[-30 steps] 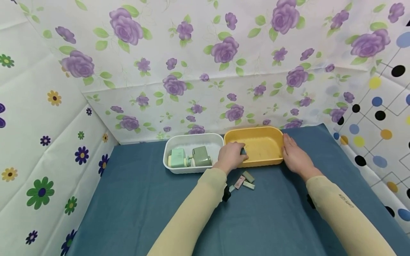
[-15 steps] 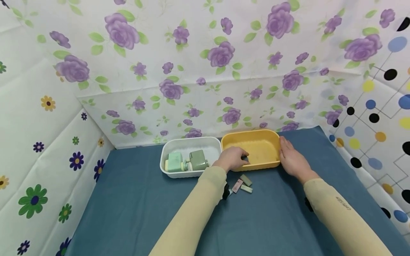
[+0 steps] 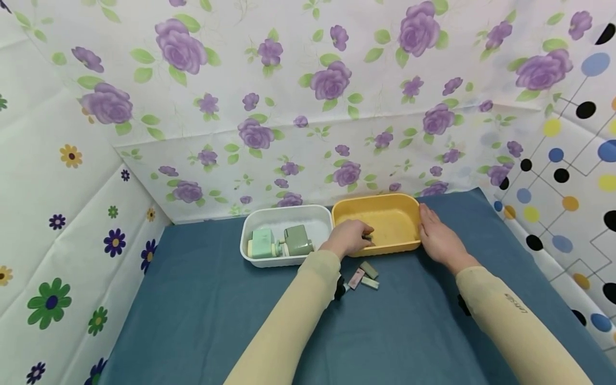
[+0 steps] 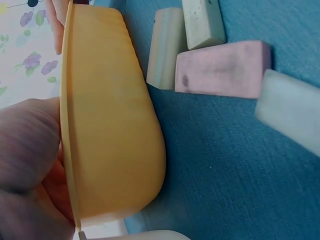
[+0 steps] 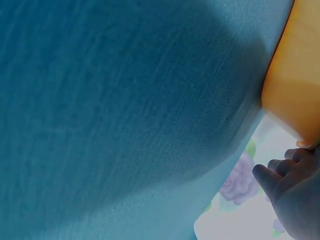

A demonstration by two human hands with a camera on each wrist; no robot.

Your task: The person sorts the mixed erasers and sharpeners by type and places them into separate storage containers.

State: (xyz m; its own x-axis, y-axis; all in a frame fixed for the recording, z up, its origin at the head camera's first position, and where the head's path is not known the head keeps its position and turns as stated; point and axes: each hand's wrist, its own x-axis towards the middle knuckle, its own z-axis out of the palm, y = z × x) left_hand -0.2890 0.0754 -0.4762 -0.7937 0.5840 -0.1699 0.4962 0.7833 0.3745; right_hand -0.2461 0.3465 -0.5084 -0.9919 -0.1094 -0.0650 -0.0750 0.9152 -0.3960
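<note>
My left hand [image 3: 348, 238] reaches over the front left of the yellow tray [image 3: 392, 248], thumb and fingers bent around a small dark block [image 3: 367, 237] that is mostly hidden. In the left wrist view, the thumb and fingers are behind the yellow tray's rim. My right hand [image 3: 440, 235] lies with straight fingers along the right end of that tray. On the cloth in front are several eraser-like blocks: a pink block [image 4: 222, 70], a pale speckled one [image 4: 204, 22], an olive one [image 3: 369, 269] and a whitish one [image 4: 292, 107].
A white tray [image 3: 262, 263] stands directly left of the yellow one. It bears a mint-green boxy piece [image 3: 262, 243] and an olive-green boxy piece [image 3: 298, 240], both with narrow necks. Blue cloth [image 3: 202, 315] covers the table, and a flowered sheet [image 3: 298, 155] hangs behind.
The scene shifted slightly down and left as the head moved. My left hand stays at the yellow tray, and the small piece in its fingers shows less now. The right hand keeps its place.
</note>
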